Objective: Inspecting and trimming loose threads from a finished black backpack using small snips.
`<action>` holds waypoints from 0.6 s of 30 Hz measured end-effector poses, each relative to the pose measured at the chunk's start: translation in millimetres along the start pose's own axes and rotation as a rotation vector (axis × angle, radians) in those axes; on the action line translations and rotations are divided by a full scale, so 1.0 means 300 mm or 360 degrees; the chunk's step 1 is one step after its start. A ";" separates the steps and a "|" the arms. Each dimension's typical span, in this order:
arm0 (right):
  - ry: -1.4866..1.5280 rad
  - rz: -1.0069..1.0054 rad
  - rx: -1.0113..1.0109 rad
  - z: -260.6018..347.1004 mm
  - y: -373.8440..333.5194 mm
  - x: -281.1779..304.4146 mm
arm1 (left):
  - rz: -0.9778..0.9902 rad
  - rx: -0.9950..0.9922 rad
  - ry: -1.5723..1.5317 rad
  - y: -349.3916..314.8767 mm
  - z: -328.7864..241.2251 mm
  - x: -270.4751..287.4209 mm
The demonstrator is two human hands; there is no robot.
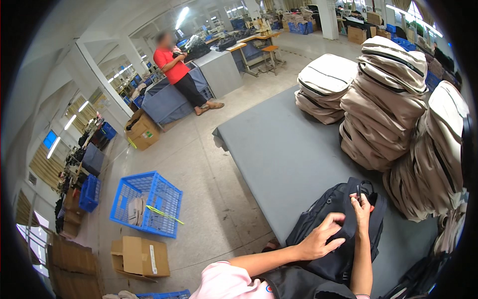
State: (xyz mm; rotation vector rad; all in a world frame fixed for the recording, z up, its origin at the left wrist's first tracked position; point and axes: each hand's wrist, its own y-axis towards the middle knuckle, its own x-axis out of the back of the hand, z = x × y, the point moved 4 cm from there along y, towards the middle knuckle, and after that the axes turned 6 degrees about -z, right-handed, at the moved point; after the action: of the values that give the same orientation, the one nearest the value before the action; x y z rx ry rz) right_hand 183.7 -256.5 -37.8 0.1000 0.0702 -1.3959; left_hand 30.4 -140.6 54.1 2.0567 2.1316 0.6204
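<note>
1. Pink sleeve [233, 280] is closest to the cam.
2. Black backpack [317, 210] lies on the grey desk [264, 142], near its edge.
3. R hand [362, 208]: grip pinched on a thin dark bit [358, 191] at the bag's top (strap or zip, can't tell).
4. L hand [321, 240]: grip wide, fingers apart, by the bag.
5. Bag looks made; work up top seems unfinished, can't tell what's left.
6. Tan bags [381, 112] stand piled, poss. done.

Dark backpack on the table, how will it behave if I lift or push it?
The dark backpack will probably sag when lifted, its fabric looking soft and creased. Pushed, it seems unlikely to roll, lying broadly on the table.
</note>
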 end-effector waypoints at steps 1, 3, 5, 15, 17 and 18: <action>-0.0081 0.0164 0.0048 0.014 -0.012 -0.010 | -0.0056 -0.0190 0.0053 0.028 -0.021 -0.002; -0.0023 0.0341 -0.0089 -0.031 -0.042 0.019 | -0.0118 -0.0411 0.0046 0.079 -0.084 -0.020; 0.0326 0.0343 -0.0195 -0.037 -0.079 0.053 | 0.0010 -0.0416 -0.0116 0.099 -0.095 -0.047; -0.0553 -0.0385 0.0792 0.315 -0.310 0.065 | 0.0277 0.0071 -0.0183 0.138 0.050 -0.098; -0.0722 -0.0403 0.0905 0.303 -0.302 0.083 | 0.0358 0.0070 -0.0264 0.144 0.090 -0.097; -0.0722 -0.0401 0.0904 0.310 -0.295 0.073 | 0.0359 0.0063 -0.0228 0.140 0.101 -0.093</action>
State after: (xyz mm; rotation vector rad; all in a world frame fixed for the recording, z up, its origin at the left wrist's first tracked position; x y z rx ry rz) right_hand 99.4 -303.5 49.6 0.2489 -0.7152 -1.6261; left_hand 82.3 -161.7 36.5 2.3071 1.8653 0.4422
